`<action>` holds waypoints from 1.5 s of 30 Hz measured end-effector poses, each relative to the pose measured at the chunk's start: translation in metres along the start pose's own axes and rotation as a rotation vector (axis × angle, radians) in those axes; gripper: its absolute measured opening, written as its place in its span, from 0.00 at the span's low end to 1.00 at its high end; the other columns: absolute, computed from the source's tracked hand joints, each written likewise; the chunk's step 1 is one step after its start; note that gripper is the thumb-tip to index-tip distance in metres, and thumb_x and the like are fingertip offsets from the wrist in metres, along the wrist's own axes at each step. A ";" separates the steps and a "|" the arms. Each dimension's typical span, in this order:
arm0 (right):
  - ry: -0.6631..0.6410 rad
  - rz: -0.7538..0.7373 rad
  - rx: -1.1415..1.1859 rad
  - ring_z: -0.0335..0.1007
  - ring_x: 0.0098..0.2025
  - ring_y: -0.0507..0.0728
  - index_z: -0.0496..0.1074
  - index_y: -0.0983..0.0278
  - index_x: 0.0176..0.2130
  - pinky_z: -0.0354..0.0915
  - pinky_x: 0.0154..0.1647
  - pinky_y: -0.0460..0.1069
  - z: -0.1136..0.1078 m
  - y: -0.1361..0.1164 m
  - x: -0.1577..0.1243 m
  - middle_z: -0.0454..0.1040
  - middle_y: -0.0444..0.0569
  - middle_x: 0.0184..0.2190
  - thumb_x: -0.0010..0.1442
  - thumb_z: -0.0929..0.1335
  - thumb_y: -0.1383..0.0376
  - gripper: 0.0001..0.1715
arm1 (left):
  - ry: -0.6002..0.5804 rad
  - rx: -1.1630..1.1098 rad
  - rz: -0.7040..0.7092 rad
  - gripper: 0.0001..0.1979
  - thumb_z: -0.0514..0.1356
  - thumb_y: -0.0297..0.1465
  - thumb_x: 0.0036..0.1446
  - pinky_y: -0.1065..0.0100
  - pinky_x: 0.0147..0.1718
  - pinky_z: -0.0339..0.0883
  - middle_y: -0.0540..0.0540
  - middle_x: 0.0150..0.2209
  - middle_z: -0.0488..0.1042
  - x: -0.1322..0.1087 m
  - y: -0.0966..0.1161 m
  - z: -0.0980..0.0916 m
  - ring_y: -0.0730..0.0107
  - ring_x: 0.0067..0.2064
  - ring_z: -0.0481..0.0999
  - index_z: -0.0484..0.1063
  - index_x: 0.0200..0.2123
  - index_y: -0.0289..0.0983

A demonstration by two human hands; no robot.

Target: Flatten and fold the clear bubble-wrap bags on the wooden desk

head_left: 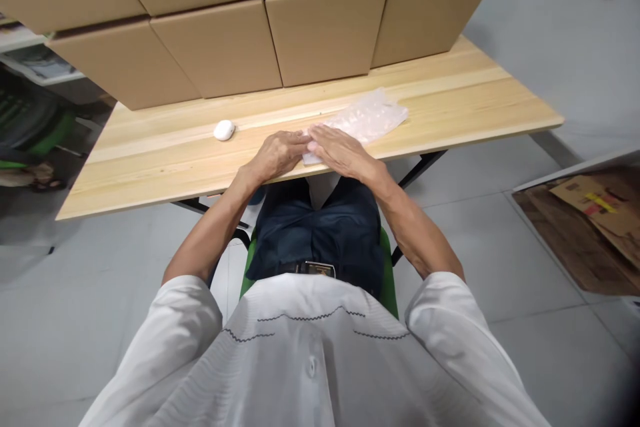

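Note:
A pinkish, translucent sheet of bubble wrap (373, 117) lies on the wooden table close to the front edge. My right hand (339, 149) rests flat on its left part, fingers stretched out toward the left. Beside it, my left hand (281, 152) lies palm down at the sheet's left end, with its fingertips meeting those of the right. Both hands partly cover the sheet, so whether anything is under them is hidden. To the left of my left hand sits a small, white, rounded case (224, 130), touched by neither hand.
Large cardboard boxes (327, 30) stand stacked along the back of the wooden table (465, 100). On the right, flattened cardboard (600, 213) lies low near the floor. A green chair (389, 280) is under me, and shelving (40, 60) stands at the far left.

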State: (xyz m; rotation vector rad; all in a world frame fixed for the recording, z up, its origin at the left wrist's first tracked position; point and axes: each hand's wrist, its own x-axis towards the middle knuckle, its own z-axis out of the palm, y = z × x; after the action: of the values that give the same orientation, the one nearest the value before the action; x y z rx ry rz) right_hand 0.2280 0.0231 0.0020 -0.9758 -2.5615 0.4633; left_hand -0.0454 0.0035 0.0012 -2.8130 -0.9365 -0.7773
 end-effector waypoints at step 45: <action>0.767 -0.050 1.078 0.88 0.44 0.62 0.86 0.54 0.40 0.88 0.49 0.57 -0.086 -0.008 0.059 0.84 0.43 0.35 0.62 0.85 0.23 0.40 | 0.646 -1.107 -0.530 0.39 0.90 0.68 0.44 0.66 0.35 0.79 0.50 0.32 0.86 0.119 -0.006 -0.051 0.67 0.33 0.86 0.86 0.30 0.39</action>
State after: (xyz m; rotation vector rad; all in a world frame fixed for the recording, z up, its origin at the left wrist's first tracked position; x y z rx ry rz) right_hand 0.2205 0.0726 0.0938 -0.5011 -1.3153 1.0391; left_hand 0.0104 0.0614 0.1035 -2.5107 -1.3887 -2.7659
